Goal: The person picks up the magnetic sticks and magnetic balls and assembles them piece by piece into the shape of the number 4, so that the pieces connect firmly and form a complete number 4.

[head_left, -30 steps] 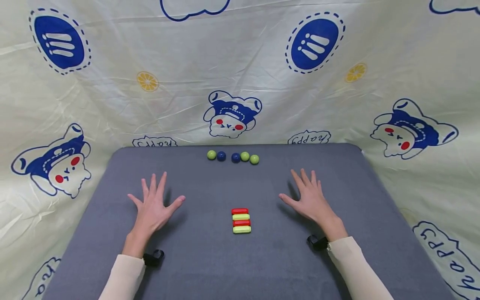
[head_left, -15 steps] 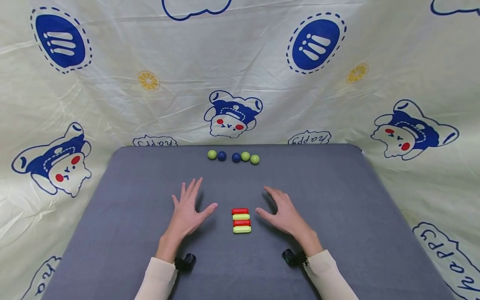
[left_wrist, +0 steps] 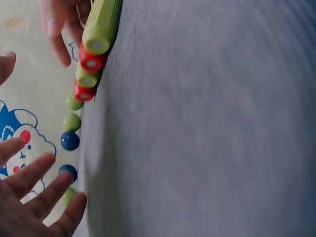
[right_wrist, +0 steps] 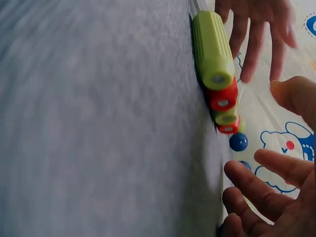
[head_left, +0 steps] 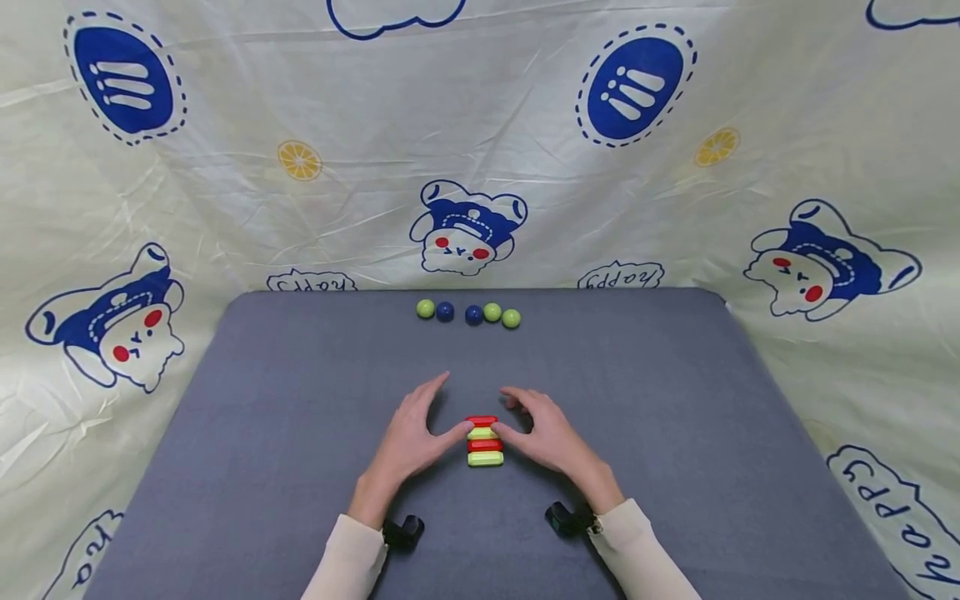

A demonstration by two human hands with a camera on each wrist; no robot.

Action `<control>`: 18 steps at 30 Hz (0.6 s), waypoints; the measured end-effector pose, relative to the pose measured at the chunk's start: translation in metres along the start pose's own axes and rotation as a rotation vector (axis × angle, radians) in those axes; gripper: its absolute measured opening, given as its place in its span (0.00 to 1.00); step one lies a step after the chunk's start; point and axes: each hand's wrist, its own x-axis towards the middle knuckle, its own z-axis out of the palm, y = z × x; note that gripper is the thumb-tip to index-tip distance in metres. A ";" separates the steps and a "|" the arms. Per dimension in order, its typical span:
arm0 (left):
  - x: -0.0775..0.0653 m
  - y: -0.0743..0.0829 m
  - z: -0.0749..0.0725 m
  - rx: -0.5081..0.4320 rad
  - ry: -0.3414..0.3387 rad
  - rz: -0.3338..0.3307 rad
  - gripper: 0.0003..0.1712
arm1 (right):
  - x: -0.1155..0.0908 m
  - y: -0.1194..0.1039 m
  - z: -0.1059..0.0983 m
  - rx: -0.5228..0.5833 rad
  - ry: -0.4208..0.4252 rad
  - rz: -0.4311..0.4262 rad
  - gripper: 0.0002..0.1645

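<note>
Two red and two yellow-green plastic bars lie side by side in a row at mid-table, alternating in colour; the nearest is a yellow-green bar (head_left: 485, 459). Ribbing along this bar (right_wrist: 212, 44) shows in the right wrist view. My left hand (head_left: 408, 437) is beside the row's left end, fingers spread, its thumb over the far bars. My right hand (head_left: 553, 435) mirrors it on the right, fingers slightly bent. Both wrist views show gaps between the fingers and the bars; neither hand holds anything. The thumb tips partly cover the far red bar (head_left: 482, 420).
Near the table's far edge sit green and blue balls in a loose line, among them a blue ball (head_left: 445, 312) and a green ball (head_left: 512, 318). A grey cloth covers the table (head_left: 300, 358). Behind it hangs a printed pale curtain (head_left: 360, 108).
Both hands have come inward from wide apart to either side of the bars, and their fingers are less spread. The bars and balls stay where they were.
</note>
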 end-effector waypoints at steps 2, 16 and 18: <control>0.002 0.001 0.004 -0.035 -0.010 0.022 0.46 | 0.002 -0.001 0.002 0.005 -0.010 -0.005 0.34; 0.018 0.005 0.014 0.002 -0.089 0.132 0.25 | 0.012 -0.004 0.006 0.044 -0.036 -0.020 0.20; 0.018 0.005 0.014 0.012 -0.089 0.132 0.22 | 0.013 -0.005 0.007 0.042 -0.044 -0.025 0.19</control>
